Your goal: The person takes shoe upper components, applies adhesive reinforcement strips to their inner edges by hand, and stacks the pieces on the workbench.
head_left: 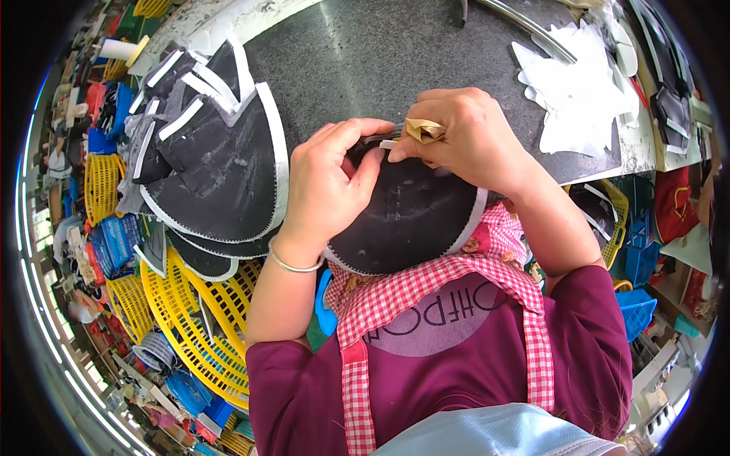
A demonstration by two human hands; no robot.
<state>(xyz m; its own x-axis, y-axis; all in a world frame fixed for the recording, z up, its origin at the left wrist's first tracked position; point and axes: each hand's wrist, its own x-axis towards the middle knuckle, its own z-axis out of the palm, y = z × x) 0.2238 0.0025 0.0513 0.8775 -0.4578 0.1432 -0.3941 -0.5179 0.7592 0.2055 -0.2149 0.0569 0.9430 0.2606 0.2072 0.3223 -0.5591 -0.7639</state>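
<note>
We see both hands working one black fabric piece (411, 216) with a white stitched edge, lying at the near edge of the dark stone table (380, 53), just above the person's chest; left hand (331, 186) rests flat over the piece's left part, fingers curled down onto its upper rim, thumb pressing there, so it is closed on the piece; a thin metal bangle (293, 266) sits on that wrist; right hand (464, 137) is bunched at the piece's top edge, fingertips pinched together on a small crumpled tan strip (423, 131) right at the rim; the two hands' fingertips nearly touch; left of the hands lies a stack of similar black pieces (217, 163) with white borders, fanned out, overhanging the table edge; white cut shapes (566, 91) lie on the table to the upper right, well apart; yellow plastic baskets (205, 319) sit below the table on the left; red-and-white checked apron (426, 292) over a maroon shirt.
</note>
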